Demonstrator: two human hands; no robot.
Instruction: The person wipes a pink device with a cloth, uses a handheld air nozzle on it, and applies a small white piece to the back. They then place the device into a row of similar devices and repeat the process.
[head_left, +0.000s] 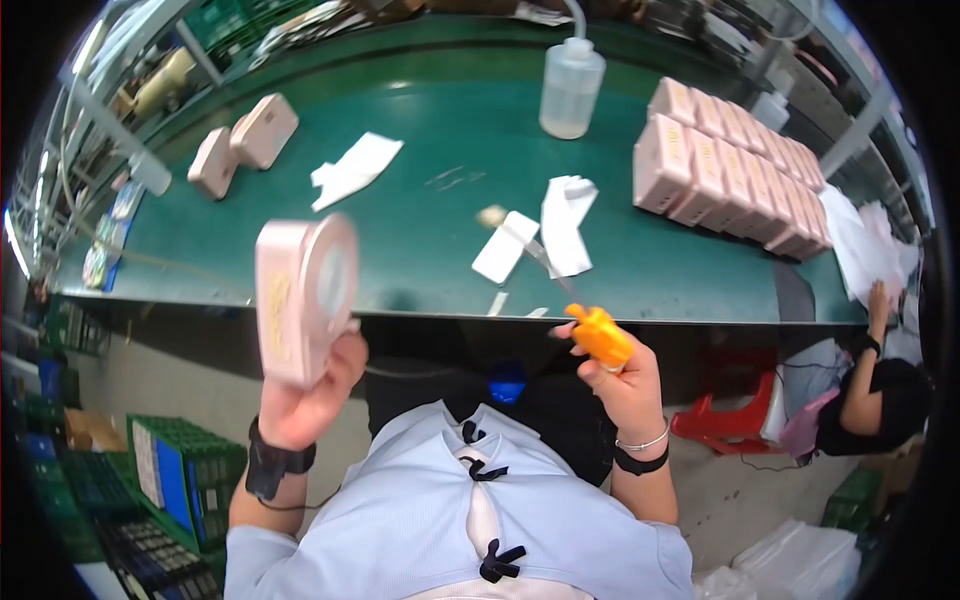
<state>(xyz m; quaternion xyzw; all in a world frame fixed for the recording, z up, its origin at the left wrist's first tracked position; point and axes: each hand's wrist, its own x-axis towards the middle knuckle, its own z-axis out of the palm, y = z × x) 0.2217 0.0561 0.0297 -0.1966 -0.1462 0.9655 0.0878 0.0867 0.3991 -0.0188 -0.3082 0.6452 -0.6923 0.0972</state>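
Note:
My left hand grips a pale pink box-shaped device from below and holds it upright, off the table. The device has rounded edges, gold lettering on its side and a round light disc on its right face. My right hand is closed around a small bright orange tool, just in front of the table's near edge. A thin, blurred shaft seems to run up from it toward a small yellowish tip; whether they join I cannot tell. Under that line lie a white card and a folded white cloth.
Several pink devices stand in rows at the right of the green table. Two more pink devices sit at the back left, near a white cloth. A squeeze bottle stands at the back. Another person sits at right.

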